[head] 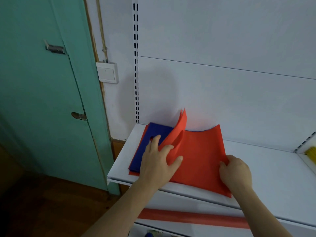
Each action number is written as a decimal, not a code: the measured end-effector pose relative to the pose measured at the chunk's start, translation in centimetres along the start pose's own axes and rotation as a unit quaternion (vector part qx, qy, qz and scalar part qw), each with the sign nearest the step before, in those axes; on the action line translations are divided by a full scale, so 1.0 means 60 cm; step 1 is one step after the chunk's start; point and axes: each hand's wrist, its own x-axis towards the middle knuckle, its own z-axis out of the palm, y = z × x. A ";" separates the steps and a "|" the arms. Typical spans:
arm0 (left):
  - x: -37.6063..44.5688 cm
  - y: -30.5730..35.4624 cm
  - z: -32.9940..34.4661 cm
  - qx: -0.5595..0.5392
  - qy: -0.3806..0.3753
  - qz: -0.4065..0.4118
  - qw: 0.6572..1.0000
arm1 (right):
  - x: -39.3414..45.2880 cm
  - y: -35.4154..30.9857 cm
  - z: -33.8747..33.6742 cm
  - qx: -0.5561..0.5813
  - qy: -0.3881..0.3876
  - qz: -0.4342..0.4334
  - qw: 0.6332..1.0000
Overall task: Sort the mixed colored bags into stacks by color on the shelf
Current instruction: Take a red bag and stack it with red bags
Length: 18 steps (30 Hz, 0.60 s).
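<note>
Left hand (158, 159) and right hand (235, 170) lift red bag (201, 151) off blue bag (148, 151).

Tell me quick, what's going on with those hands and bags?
Left hand pinching lifted red bag, fingers on blue bag. Right hand gripping red stack edge. Nothing in the way.

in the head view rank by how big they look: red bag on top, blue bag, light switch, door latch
1. red bag
2. blue bag, partly covered
3. light switch
4. door latch; it sits farther back, so true size is unsure
</note>
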 end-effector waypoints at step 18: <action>0.058 -0.047 -0.027 -0.080 -0.076 -0.007 0.994 | 0.003 0.026 -0.005 0.073 0.128 -0.047 0.988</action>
